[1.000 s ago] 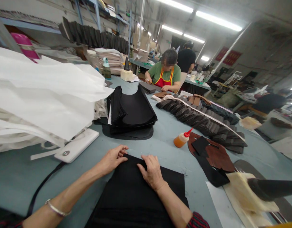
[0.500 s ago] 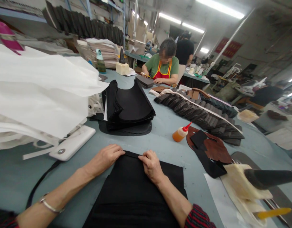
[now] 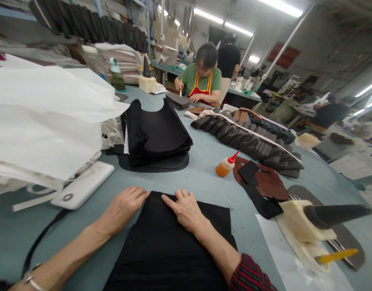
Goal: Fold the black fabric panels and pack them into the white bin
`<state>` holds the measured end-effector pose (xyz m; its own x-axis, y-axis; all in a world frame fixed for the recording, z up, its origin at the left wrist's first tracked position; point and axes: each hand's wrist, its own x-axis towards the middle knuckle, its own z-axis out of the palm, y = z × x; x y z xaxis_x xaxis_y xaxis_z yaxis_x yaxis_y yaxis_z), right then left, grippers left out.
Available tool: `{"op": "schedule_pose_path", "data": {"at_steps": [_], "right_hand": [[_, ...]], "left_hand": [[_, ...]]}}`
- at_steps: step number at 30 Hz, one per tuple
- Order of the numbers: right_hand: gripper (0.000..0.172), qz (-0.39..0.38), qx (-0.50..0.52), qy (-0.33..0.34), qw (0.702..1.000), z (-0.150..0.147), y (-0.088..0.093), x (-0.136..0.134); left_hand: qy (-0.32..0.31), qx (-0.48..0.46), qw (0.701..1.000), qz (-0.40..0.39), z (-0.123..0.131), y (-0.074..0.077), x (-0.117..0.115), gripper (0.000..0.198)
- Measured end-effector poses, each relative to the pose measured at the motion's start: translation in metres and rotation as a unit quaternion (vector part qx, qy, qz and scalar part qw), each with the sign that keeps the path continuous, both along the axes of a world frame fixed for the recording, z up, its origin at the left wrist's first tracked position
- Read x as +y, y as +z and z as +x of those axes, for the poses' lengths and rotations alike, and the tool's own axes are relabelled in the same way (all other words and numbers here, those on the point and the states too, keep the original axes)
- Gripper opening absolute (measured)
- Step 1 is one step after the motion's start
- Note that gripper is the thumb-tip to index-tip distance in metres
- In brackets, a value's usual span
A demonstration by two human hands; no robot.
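A black fabric sheet (image 3: 170, 250) lies flat on the grey-blue table (image 3: 204, 178) right in front of me. My left hand (image 3: 122, 208) rests at the sheet's far left corner, fingers stretched out and pressed on its edge. My right hand (image 3: 184, 208) lies flat on the sheet near its far edge, fingers extended toward the left. Neither hand holds anything.
A stack of black curved pieces (image 3: 157, 135) sits beyond the sheet. White fabric (image 3: 46, 117) and a white device (image 3: 79, 188) lie left. An orange glue bottle (image 3: 224, 165), brown leather pieces (image 3: 266, 182), a fanned row of dark pieces (image 3: 249, 139) and a foam block with a dark cone (image 3: 319, 220) lie right. A person in a red apron (image 3: 202, 81) works across the table.
My right hand has gone from pinching the sheet's far edge to lying flat on it. The view has tilted down slightly. The person opposite has raised a brush.
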<state>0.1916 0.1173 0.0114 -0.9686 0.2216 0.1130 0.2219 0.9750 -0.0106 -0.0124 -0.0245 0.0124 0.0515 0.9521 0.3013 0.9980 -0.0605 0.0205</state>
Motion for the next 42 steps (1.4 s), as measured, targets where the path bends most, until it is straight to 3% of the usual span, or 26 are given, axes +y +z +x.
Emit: {"op": "schedule_pose_path", "data": {"at_steps": [3, 7, 11, 14, 16, 18, 21, 24, 26, 28, 30, 33, 36, 39, 42], "right_hand": [[0.058, 0.014, 0.01, -0.006, 1.0, -0.005, -0.001, -0.004], [0.037, -0.031, 0.088, -0.004, 0.996, 0.011, -0.012, 0.009], [0.03, -0.132, 0.144, 0.005, 0.981, 0.087, -0.018, 0.041], [0.025, -0.167, 0.145, -0.068, 0.973, 0.157, -0.008, 0.066], [0.017, -0.144, 0.136, -0.118, 0.973, 0.18, 0.005, 0.073], [0.017, -0.106, 0.122, -0.135, 0.978, 0.17, 0.017, 0.07], [0.031, -0.085, 0.099, -0.101, 0.986, 0.111, 0.023, 0.049], [0.031, -0.107, 0.085, -0.031, 0.99, 0.05, 0.012, 0.03], [0.022, -0.129, 0.097, -0.009, 0.987, 0.034, -0.001, 0.029], [0.021, -0.154, 0.129, -0.009, 0.979, 0.045, -0.013, 0.035], [0.021, -0.173, 0.167, -0.026, 0.97, 0.075, -0.02, 0.043], [0.022, -0.18, 0.21, -0.075, 0.958, 0.129, -0.02, 0.055], [0.023, -0.17, 0.231, -0.138, 0.948, 0.168, -0.017, 0.057], [0.023, -0.135, 0.244, -0.17, 0.945, 0.182, -0.017, 0.053], [0.025, -0.071, 0.224, -0.153, 0.96, 0.183, -0.018, 0.049]], "left_hand": [[0.066, 0.002, 0.997, -0.037, 0.033, 0.01, 0.001, 0.043], [0.129, 0.062, 0.986, -0.085, 0.074, 0.006, 0.0, 0.052], [0.155, 0.081, 0.977, -0.121, 0.08, 0.001, -0.006, 0.054], [0.161, 0.082, 0.975, -0.13, 0.076, 0.003, -0.006, 0.055], [0.161, 0.088, 0.974, -0.13, 0.076, 0.006, -0.005, 0.056], [0.159, 0.101, 0.974, -0.13, 0.078, 0.008, -0.002, 0.058], [0.15, 0.13, 0.971, -0.13, 0.081, 0.01, 0.0, 0.063], [0.139, 0.158, 0.97, -0.123, 0.084, 0.011, 0.003, 0.064], [0.135, 0.165, 0.97, -0.12, 0.085, 0.012, 0.005, 0.063], [0.127, 0.161, 0.972, -0.112, 0.088, 0.011, 0.009, 0.059], [0.101, 0.157, 0.977, -0.101, 0.093, 0.012, 0.013, 0.054], [0.066, 0.157, 0.979, -0.108, 0.103, 0.015, 0.02, 0.054], [0.073, 0.147, 0.978, -0.129, 0.114, 0.019, 0.026, 0.062], [0.054, 0.157, 0.979, -0.115, 0.124, 0.018, 0.03, 0.057], [0.037, 0.168, 0.978, -0.118, 0.135, 0.016, 0.036, 0.054]]}}
